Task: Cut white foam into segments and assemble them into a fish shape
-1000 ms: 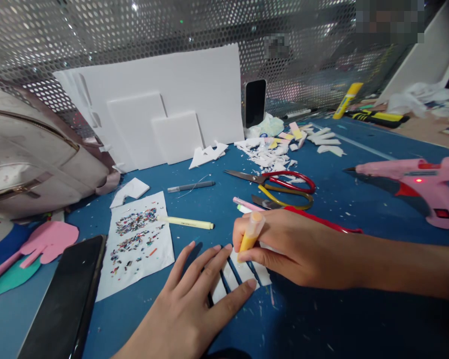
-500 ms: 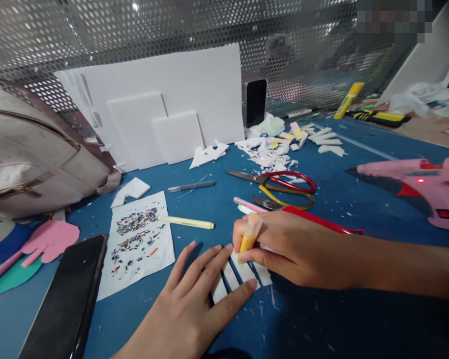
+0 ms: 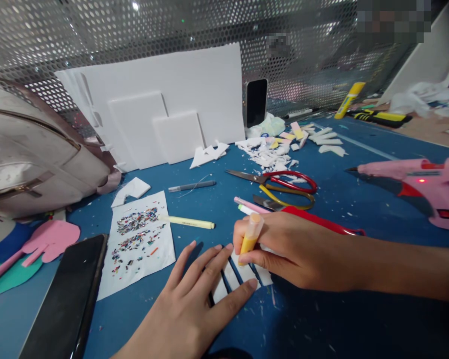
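Note:
My right hand (image 3: 284, 247) grips a yellow marker (image 3: 251, 233) with a clear, orange-ended barrel. Its lower end meets one of several white foam strips (image 3: 243, 271) lying side by side on the blue table. Flat beside it, my left hand (image 3: 200, 296) has its fingers spread, with the thumb and fingertips resting on the strips. Part of the strips is hidden under both hands. Just behind my right hand lie a pink pen (image 3: 249, 204) and a red-handled tool (image 3: 322, 220), partly covered by that hand.
Scissors (image 3: 273, 180) lie behind my hands. A pink glue gun (image 3: 407, 174) with a lit red light stands right. Left are paper with colourful bits (image 3: 164, 254), a pale yellow marker (image 3: 190, 223), a black phone (image 3: 65, 294) and a bag (image 3: 41, 164). White foam boards (image 3: 209, 75) lean behind.

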Demonstrator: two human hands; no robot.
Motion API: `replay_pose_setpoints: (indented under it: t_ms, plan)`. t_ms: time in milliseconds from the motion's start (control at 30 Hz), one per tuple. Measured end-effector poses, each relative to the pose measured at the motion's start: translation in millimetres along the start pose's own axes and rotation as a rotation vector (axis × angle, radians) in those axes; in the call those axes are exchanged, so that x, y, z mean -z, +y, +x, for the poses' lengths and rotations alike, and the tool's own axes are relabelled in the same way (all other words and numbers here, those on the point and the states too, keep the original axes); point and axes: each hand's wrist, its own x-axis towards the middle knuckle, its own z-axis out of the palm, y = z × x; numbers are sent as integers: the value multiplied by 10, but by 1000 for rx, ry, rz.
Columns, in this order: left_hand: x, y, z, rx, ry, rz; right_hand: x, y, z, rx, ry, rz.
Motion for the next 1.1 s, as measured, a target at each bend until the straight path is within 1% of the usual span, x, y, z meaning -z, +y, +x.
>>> replay_pose_setpoints:
  t_ms: [267,567,833,1100]
  plan:
    - [17,1,-10,-14,-42,49,-20,32,-4,-5,1,-9]
    - [6,7,-18,-4,-31,15,3,10,-12,4,15,12]
    - [-1,3,-20,4,-4,-13,-8,38,-14,-23,46,-57]
    - [4,2,-21,0,-10,36,0,51,-19,-18,47,-74]
